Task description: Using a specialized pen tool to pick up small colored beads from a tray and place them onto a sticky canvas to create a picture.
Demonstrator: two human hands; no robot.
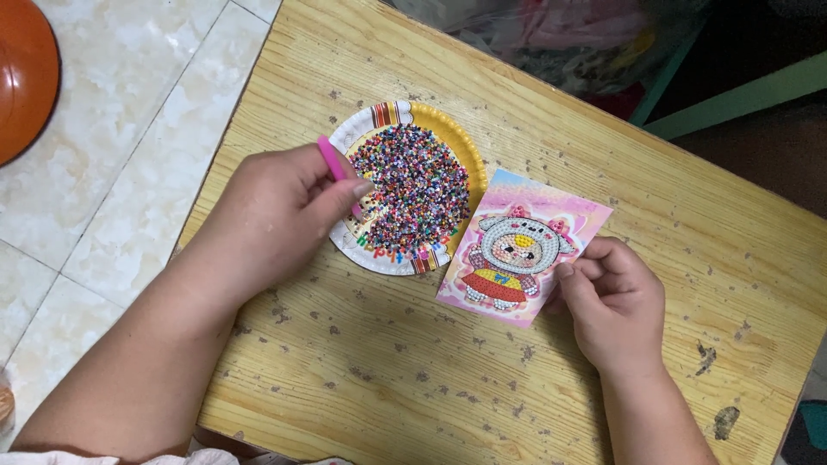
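Bead picking over a paper plate, card pinned down on the desk.

Left hand [280, 211] pinched shut around a pink pen tool [338, 172], tip down at the edge of the mixed-colour beads [412, 185], exact contact spot covered by the thumb and fingers so can't tell if a bead is on it. Paper plate [461, 142] partly hidden under that hand on its left side. Right hand [613, 301] closed on the right edge of the cartoon picture card [521, 258], thumb on top, fingers tucked under and out of sight. Card flat on the scuffed wooden desk [388, 362], just beside the plate, corner maybe touching the rim. Orange round thing [21, 77] cut off top left on the tiled floor [129, 129]; dark blurry clutter [551, 34] past the far edge, impossible to make out.
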